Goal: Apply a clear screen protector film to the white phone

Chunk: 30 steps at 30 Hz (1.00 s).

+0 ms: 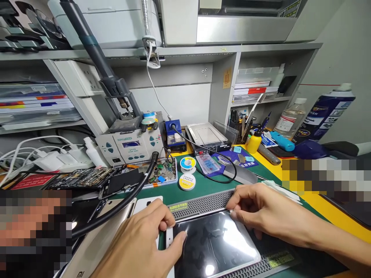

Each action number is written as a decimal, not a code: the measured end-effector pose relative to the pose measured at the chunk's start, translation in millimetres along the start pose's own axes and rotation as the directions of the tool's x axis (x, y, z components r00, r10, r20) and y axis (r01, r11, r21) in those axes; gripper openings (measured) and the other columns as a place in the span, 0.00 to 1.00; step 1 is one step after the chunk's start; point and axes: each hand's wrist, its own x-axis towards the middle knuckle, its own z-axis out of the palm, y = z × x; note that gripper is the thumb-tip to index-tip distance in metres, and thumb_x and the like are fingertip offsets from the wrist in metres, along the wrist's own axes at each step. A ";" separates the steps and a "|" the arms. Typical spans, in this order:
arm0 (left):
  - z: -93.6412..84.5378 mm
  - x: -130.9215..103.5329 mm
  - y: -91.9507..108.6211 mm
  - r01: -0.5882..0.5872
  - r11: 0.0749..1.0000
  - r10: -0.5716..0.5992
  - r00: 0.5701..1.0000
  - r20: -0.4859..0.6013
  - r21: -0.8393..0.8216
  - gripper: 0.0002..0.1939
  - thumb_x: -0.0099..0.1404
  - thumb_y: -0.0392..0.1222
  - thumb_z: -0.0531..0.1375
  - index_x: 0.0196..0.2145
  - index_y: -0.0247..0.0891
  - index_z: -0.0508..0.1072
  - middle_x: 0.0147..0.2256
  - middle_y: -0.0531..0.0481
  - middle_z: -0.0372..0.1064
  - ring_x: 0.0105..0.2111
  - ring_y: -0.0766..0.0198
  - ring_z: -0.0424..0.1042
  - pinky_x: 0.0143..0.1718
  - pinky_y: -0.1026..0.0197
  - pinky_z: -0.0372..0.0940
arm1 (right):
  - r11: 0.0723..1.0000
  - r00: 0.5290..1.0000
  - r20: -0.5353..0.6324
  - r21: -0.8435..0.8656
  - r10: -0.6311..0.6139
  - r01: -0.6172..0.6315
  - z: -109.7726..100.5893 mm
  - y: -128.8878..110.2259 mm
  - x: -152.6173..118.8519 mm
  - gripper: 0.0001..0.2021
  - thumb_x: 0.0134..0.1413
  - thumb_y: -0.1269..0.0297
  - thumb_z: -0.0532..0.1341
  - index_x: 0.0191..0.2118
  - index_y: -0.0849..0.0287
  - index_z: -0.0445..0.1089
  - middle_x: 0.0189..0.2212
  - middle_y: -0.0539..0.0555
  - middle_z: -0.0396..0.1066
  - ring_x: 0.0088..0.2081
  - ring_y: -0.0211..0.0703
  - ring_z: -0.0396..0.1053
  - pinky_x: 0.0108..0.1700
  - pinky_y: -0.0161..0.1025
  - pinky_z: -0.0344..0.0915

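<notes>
A white-framed tablet [208, 239] with a glossy black screen lies tilted in view on a grey honeycomb-patterned mat [203, 201]. My left hand [145, 235] is at the tablet's left end, its thumb over the screen and its curled index finger at the white edge. At the far right corner, my right hand [257, 212] is closed in a pinch on the tablet's rim; whether a thin film is also between the fingertips cannot be made out. Beside my left hand lie a white phone-like panel [142, 204] and a gold device back [98, 231].
A black hose [139, 185] arches from the rework station [131, 148] past my left hand. Behind the mat are solder spools [187, 181], a tray of circuit parts [165, 172] and a flat heating plate [207, 135]. Bottles and a spray can [324, 112] stand at right.
</notes>
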 end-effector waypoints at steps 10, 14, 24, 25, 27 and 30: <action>3.8 3.0 -8.2 -0.010 1.000 0.010 0.999 0.034 -0.012 0.09 0.60 0.49 0.57 0.26 0.44 0.68 0.23 0.57 0.63 0.20 0.67 0.64 0.22 0.65 0.58 | 0.999 1.000 -0.004 0.043 -0.009 0.009 -9.6 -7.1 -0.6 0.09 0.60 0.60 0.59 0.39 0.61 0.71 0.20 0.48 0.68 0.20 0.37 0.67 0.19 0.30 0.65; 4.3 1.9 -8.8 0.052 0.998 -0.049 0.995 0.091 -0.030 0.11 0.62 0.52 0.55 0.26 0.45 0.69 0.22 0.57 0.63 0.20 0.66 0.63 0.22 0.65 0.57 | 0.999 0.999 -0.041 -0.034 0.000 -0.001 -13.6 -7.9 -0.7 0.11 0.60 0.58 0.59 0.41 0.60 0.71 0.19 0.47 0.66 0.17 0.33 0.61 0.15 0.27 0.61; -1.3 1.3 0.2 0.141 0.980 -0.118 0.980 0.158 -0.142 0.13 0.64 0.46 0.51 0.24 0.43 0.66 0.23 0.55 0.63 0.24 0.65 0.62 0.25 0.63 0.55 | 0.999 1.000 -0.025 -0.054 -0.011 0.009 -11.7 -7.4 0.1 0.11 0.58 0.56 0.61 0.38 0.59 0.73 0.21 0.46 0.63 0.18 0.32 0.59 0.13 0.26 0.59; -2.1 1.3 1.3 0.138 0.980 -0.114 0.981 0.160 -0.146 0.13 0.64 0.46 0.51 0.23 0.43 0.66 0.23 0.55 0.63 0.23 0.65 0.62 0.25 0.63 0.54 | 0.998 1.000 -0.026 -0.063 -0.012 0.010 -12.1 -6.5 0.7 0.11 0.58 0.56 0.61 0.38 0.59 0.73 0.21 0.46 0.64 0.18 0.32 0.59 0.13 0.26 0.59; -4.1 1.5 4.1 0.121 0.981 -0.099 0.984 0.145 -0.150 0.14 0.64 0.45 0.50 0.23 0.43 0.66 0.23 0.55 0.63 0.23 0.66 0.61 0.25 0.63 0.54 | 0.997 1.000 -0.024 -0.082 -0.014 0.012 -12.9 -4.6 2.2 0.11 0.58 0.56 0.60 0.38 0.58 0.74 0.21 0.46 0.65 0.16 0.32 0.59 0.13 0.26 0.58; -7.1 1.4 9.2 0.081 0.986 -0.068 0.994 0.088 -0.149 0.15 0.65 0.43 0.49 0.23 0.42 0.65 0.24 0.54 0.63 0.23 0.66 0.61 0.25 0.63 0.53 | 0.994 1.000 -0.017 -0.107 -0.015 0.013 -14.1 -2.8 4.9 0.12 0.59 0.56 0.60 0.37 0.59 0.74 0.20 0.47 0.66 0.14 0.31 0.60 0.13 0.26 0.57</action>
